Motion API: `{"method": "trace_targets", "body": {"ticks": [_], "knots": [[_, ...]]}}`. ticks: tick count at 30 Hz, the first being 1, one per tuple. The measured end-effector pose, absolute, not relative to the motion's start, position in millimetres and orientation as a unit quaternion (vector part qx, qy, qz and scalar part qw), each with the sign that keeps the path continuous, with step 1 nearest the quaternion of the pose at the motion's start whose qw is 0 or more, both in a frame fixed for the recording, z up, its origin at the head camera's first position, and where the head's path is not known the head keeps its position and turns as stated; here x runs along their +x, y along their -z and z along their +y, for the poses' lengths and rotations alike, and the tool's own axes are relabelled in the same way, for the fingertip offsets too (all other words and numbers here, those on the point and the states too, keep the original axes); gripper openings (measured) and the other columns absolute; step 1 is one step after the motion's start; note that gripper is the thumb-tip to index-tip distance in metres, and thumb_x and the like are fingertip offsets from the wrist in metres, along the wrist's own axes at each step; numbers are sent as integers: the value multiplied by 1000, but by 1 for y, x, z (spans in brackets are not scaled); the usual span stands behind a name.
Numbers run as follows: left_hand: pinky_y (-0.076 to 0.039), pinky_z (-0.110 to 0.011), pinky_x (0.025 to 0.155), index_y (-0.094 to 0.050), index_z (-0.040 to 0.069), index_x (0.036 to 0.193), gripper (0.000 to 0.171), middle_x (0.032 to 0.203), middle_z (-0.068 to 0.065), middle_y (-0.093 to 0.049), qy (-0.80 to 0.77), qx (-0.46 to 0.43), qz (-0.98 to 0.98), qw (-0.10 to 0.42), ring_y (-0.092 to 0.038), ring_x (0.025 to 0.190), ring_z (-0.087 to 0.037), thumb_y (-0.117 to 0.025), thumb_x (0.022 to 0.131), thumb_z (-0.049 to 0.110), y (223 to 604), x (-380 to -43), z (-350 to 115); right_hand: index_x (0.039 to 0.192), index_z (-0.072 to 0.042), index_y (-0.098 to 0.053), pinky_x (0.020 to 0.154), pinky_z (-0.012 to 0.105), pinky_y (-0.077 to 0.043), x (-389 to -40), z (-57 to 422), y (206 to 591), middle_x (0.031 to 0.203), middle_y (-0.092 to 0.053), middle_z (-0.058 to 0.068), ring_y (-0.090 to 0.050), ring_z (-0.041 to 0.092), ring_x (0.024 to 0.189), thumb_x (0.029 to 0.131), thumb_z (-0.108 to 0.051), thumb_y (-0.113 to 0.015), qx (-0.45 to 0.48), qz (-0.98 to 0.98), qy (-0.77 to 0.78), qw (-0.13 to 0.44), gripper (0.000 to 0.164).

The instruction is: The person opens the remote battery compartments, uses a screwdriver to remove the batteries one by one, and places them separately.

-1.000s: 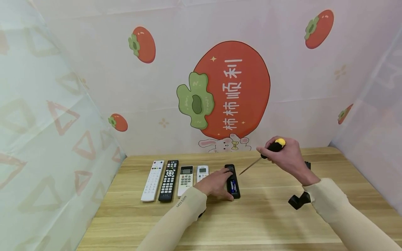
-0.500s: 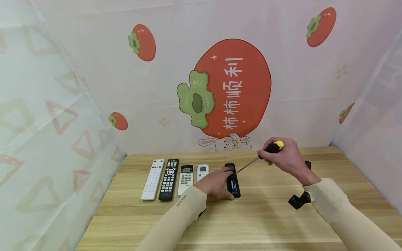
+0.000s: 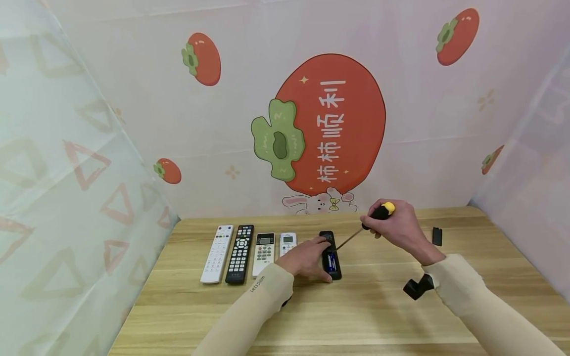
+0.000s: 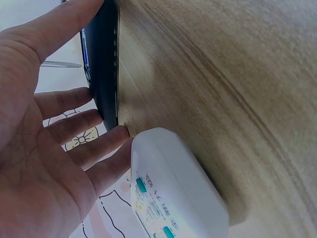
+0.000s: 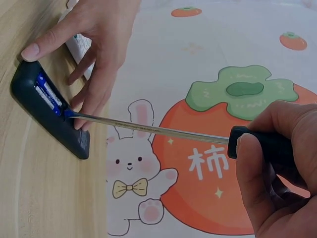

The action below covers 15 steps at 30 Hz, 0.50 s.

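A black remote control [image 3: 337, 275] lies back side up with its battery bay uncovered, and blue batteries [image 5: 48, 94] sit inside. My left hand [image 3: 307, 258] holds it against the table, thumb at its near end and fingertips along its left edge and upper part. In my right hand [image 3: 401, 225] is a screwdriver [image 3: 381, 212] with a black and yellow handle. Its slim metal shaft [image 5: 163, 132] slants down to the left, and the tip sits at the bay's upper end, right by the battery ends. The left wrist view shows the fingertips [image 4: 121, 133] at the remote's side.
Left of the hands, a white remote [image 3: 216, 254], a black remote [image 3: 239, 254], a cream remote [image 3: 264, 253] and a smaller white remote [image 3: 288, 240] stand in a row. The last is partly behind the left hand. A small black cover [image 3: 437, 236] lies at the right.
The screwdriver and right hand have moved left and down, bringing the tip from beside the remote into its battery bay. The left hand stays put. The small black cover shows more fully.
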<state>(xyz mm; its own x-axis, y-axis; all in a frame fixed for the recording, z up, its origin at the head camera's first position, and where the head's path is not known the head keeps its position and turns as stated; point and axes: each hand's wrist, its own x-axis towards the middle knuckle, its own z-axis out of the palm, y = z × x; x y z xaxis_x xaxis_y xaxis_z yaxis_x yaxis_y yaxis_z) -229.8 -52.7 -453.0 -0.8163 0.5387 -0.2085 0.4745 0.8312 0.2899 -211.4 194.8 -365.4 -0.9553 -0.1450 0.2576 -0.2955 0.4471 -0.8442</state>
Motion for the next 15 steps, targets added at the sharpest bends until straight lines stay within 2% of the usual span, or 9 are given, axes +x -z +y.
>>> {"method": "trace_targets", "body": {"ticks": [15], "knots": [[-38, -37, 114, -44, 11, 153, 94, 161, -6, -37, -111, 283, 943, 133, -43, 142, -26, -86, 78, 50, 453, -230, -53, 91, -1, -67, 55, 33, -60, -208, 197, 366, 76, -66, 12, -68, 21, 59, 88, -18, -80, 130, -853, -500, 72, 22]]}}
